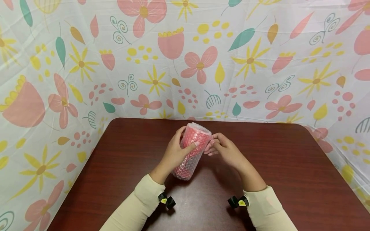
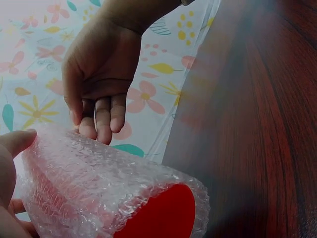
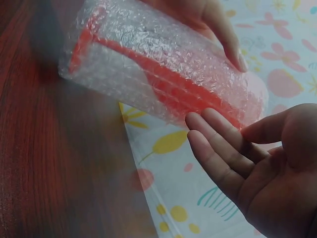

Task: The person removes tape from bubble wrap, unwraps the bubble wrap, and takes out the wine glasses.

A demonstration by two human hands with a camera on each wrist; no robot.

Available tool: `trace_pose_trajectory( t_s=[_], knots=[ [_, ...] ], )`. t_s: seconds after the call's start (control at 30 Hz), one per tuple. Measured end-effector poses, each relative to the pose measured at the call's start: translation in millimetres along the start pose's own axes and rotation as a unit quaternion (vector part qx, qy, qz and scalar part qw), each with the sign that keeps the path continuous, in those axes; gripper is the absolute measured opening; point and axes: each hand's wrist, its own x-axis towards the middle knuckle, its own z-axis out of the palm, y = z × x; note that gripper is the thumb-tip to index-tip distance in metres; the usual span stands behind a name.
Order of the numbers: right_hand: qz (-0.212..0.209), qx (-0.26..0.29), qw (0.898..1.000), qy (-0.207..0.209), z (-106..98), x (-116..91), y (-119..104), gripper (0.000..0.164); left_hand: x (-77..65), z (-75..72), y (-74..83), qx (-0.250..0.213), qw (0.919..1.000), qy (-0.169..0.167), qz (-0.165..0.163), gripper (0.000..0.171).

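A red and clear cylinder-shaped object in bubble wrap (image 1: pixel 190 160) is tilted above the table, its upper end leaning away. My left hand (image 1: pixel 173 153) grips it from the left, thumb across its near side. At the upper right edge, my right hand (image 1: pixel 229 154) pinches the bubble wrap between thumb and index finger; the other fingers are extended beside it. The left wrist view shows the flat red end (image 2: pixel 161 213) of the wrapped object. Through the bubble wrap (image 3: pixel 163 64) in the right wrist view, a red area with a pale patch shows; what is inside cannot be told.
The dark brown wooden table (image 1: pixel 130 138) has rounded far corners. A flower-printed cloth (image 1: pixel 199 93) hangs behind it and along both sides. Each sleeved wrist wears a small black camera (image 1: pixel 170 202).
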Motion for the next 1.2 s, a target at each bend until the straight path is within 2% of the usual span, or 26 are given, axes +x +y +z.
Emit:
trace_pose_trajectory(
  t_s=[0.23, 0.4, 0.53, 0.87, 1.2],
  knots=[
    [-0.006, -0.005, 1.000, 0.010, 0.8, 0.9, -1.2, 0.020, -0.6, -0.4, 0.4, 0.001, 0.9999, 0.016, 0.006, 0.082],
    [-0.001, -0.024, 0.999, 0.040, 1.7, 0.9, -4.0, 0.017, -1.1, -0.9, 0.8, 0.006, 0.9997, 0.022, 0.007, 0.083],
    [0.004, -0.006, 0.998, 0.057, 1.7, 1.4, -4.1, 0.014, -1.0, -1.4, 0.5, 0.002, 0.9997, 0.021, 0.013, 0.083],
    [-0.015, 0.053, 0.998, 0.043, 1.0, -0.2, -4.2, 0.018, -2.6, -1.9, -0.9, -0.004, 0.9998, 0.018, 0.004, 0.077],
    [-0.018, 0.044, 0.998, 0.042, -0.5, -1.0, -4.6, 0.012, -1.2, -1.8, -1.3, -0.014, 0.9996, 0.026, 0.001, 0.073]
  ],
)
